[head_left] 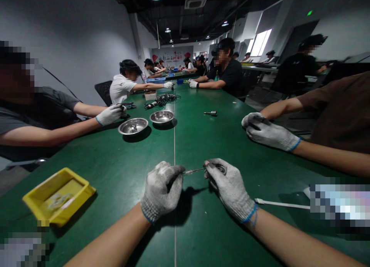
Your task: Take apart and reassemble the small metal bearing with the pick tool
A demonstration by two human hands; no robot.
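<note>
Gloved forearms come in from the bottom edge. left hand (163, 191) is curled into a loose fist, thumb and forefinger pinching the left end of a thin metal pin (194, 170)

Pin lies roughly level, long axis left-to-right, spanning the gap between the hands with its free tip aimed at the right hand (229, 190). Right hand's fingers are closed round a small round metal part (220, 168). Pin tip is at or just beside that part, can't tell if they touch. Both sit low over the green table (185, 143)

Outward from there:
- white strip (281, 204) flat, just right of the right wrist
- yellow tray (59, 195) well left of the left hand
- two steel bowls (133, 126) (162, 117) ahead of the left hand, well apart from it
- short metal cylinder (211, 113) lying ahead of the right hand
- co-worker's gloved hands (268, 134) stacked ahead-right, another co-worker's glove (111, 114) ahead-left near the bowls
</note>
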